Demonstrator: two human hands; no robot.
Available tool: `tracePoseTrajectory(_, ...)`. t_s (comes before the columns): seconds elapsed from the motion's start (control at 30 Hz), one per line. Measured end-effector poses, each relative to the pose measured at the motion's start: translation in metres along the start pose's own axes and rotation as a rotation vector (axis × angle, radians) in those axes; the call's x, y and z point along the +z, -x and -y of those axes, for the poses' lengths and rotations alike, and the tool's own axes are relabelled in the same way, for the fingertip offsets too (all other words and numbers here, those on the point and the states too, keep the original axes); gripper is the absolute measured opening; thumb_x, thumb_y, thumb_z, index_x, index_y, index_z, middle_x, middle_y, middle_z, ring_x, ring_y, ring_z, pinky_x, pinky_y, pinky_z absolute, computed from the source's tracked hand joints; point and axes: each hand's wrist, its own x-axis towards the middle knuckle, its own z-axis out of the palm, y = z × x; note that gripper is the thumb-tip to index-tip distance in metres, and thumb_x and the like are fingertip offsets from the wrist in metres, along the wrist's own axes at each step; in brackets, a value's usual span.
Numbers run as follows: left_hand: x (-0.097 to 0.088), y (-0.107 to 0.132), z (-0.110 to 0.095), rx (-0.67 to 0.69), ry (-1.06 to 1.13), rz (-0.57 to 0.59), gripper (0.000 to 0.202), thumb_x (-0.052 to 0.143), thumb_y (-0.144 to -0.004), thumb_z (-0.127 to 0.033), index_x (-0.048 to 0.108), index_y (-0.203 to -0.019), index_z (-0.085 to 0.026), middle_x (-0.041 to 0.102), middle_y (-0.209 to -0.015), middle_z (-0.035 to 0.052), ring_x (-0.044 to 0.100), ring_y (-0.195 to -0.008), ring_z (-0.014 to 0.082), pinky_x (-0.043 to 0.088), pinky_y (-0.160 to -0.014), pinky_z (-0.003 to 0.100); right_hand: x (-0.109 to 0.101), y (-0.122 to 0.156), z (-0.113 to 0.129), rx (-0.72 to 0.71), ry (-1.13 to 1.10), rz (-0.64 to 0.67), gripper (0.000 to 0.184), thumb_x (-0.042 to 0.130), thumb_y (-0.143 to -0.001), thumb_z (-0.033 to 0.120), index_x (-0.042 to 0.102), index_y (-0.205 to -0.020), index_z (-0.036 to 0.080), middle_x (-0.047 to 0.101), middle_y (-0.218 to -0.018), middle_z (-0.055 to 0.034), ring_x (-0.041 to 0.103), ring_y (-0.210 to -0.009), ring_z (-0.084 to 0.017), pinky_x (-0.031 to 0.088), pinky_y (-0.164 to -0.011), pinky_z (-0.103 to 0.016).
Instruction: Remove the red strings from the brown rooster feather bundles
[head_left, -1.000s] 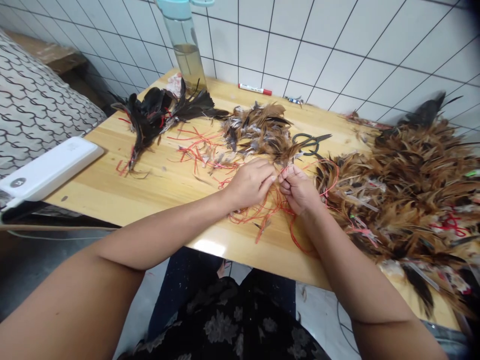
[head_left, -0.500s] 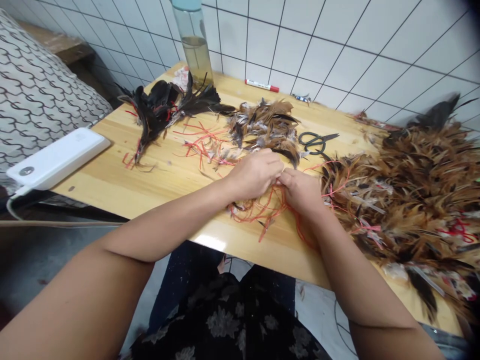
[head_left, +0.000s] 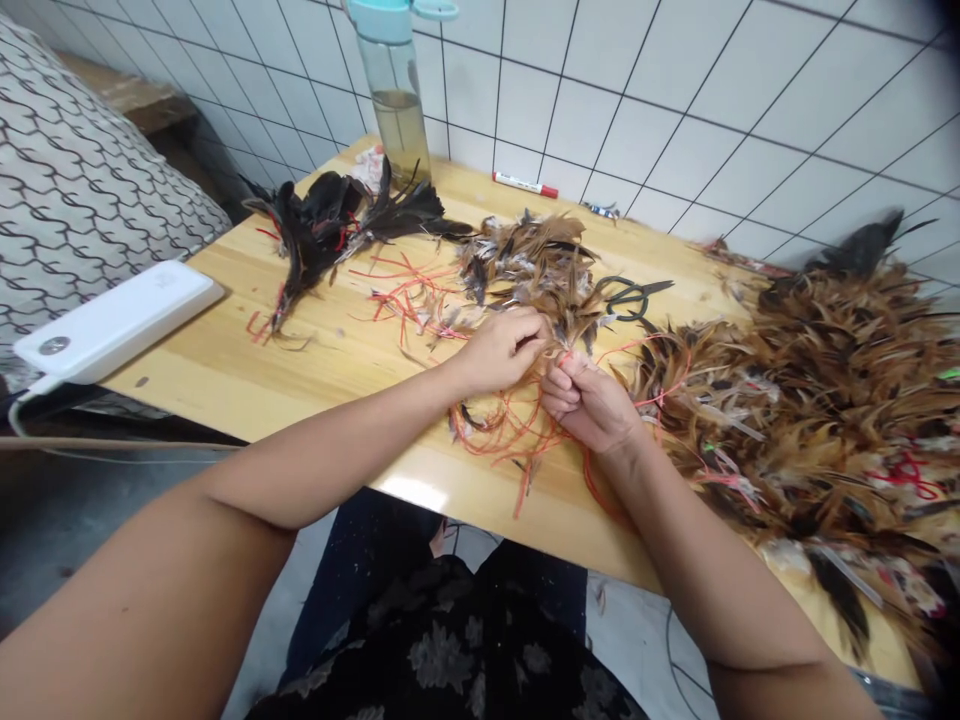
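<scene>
Over the middle of the table, my right hand (head_left: 589,400) is closed on the base of a small bunch of brown feathers (head_left: 574,318), its tips pointing away from me. A bit of red shows at the pinch. Beside it on the left, my left hand (head_left: 508,350) is curled against the bunch, its fingertips hidden. Red strings (head_left: 502,430) lie tangled on the table beneath both hands. Just beyond them lies a pile of brown feathers (head_left: 525,250), with dark-handled scissors (head_left: 630,298) at its right.
A large heap of brown feathers (head_left: 840,390) covers the right side. Black feather bunches (head_left: 322,220), a water bottle (head_left: 401,110) and a red-and-white marker (head_left: 525,185) lie or stand toward the back. A white power bank (head_left: 120,318) sits at the left edge. Tiled wall (head_left: 615,90) behind.
My hands were pressed together; now they are slightly apart, my right hand turned so its curled fingers show. The brown feather bunch now stands out above it. The view has tilted slightly.
</scene>
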Motion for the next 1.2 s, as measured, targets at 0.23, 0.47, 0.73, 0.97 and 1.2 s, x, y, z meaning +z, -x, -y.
tracePoseTrajectory(0.23, 0.003, 0.004, -0.019, 0.116, -0.060, -0.017, 0.023, 0.040, -0.094, -0.021, 0.050, -0.073, -0.018, 0.052, -0.079, 0.0059, 0.049, -0.081, 0.0177, 0.041, -0.073, 0.031, 0.001, 0.000, 0.005, 0.124, -0.164, -0.122, 0.028, 0.060, -0.085, 0.015, 0.040, -0.066, 0.018, 0.037, -0.057, 0.0072, 0.020, -0.043, -0.004, 0.020, -0.036, -0.012)
tracePoseTrajectory(0.47, 0.005, 0.004, -0.018, 0.128, -0.003, -0.038, 0.022, 0.049, -0.091, -0.024, 0.043, -0.070, -0.020, 0.052, -0.075, 0.0039, 0.048, -0.077, 0.0166, 0.040, -0.071, 0.030, 0.006, 0.000, -0.005, 0.042, -0.202, -0.219, 0.019, 0.062, -0.079, 0.012, 0.046, -0.071, 0.018, 0.045, -0.060, 0.0053, 0.035, -0.049, -0.005, 0.024, -0.037, -0.011)
tracePoseTrajectory(0.73, 0.004, 0.003, -0.023, -0.191, 0.222, 0.019, 0.024, 0.048, -0.084, -0.018, 0.053, -0.061, -0.016, 0.053, -0.063, 0.0000, 0.049, -0.061, 0.0107, 0.038, -0.061, 0.025, 0.003, -0.002, -0.006, 0.020, -0.047, -0.109, 0.022, 0.066, -0.077, 0.018, 0.047, -0.065, 0.017, 0.045, -0.062, 0.0039, 0.032, -0.048, -0.005, 0.023, -0.041, -0.016)
tracePoseTrajectory(0.97, 0.007, 0.005, -0.021, -0.340, 0.441, 0.008, 0.016, 0.054, -0.084, -0.021, 0.054, -0.069, -0.015, 0.063, -0.063, 0.0003, 0.058, -0.058, 0.0088, 0.044, -0.058, 0.021, 0.004, -0.003, -0.009, 0.023, 0.005, -0.093, 0.027, 0.069, -0.080, 0.023, 0.050, -0.062, 0.017, 0.045, -0.060, 0.0039, 0.029, -0.049, -0.006, 0.023, -0.043, -0.018)
tracePoseTrajectory(1.2, 0.003, 0.002, -0.016, -0.428, 0.629, 0.063, 0.011, 0.054, -0.083, -0.016, 0.050, -0.073, -0.016, 0.058, -0.055, -0.0033, 0.058, -0.052, 0.0079, 0.045, -0.055, 0.019, 0.002, -0.002, -0.011, -0.043, 0.137, -0.033, 0.034, 0.077, -0.074, 0.044, 0.059, -0.068, 0.016, 0.046, -0.061, 0.0048, 0.026, -0.048, -0.004, 0.022, -0.044, -0.018)
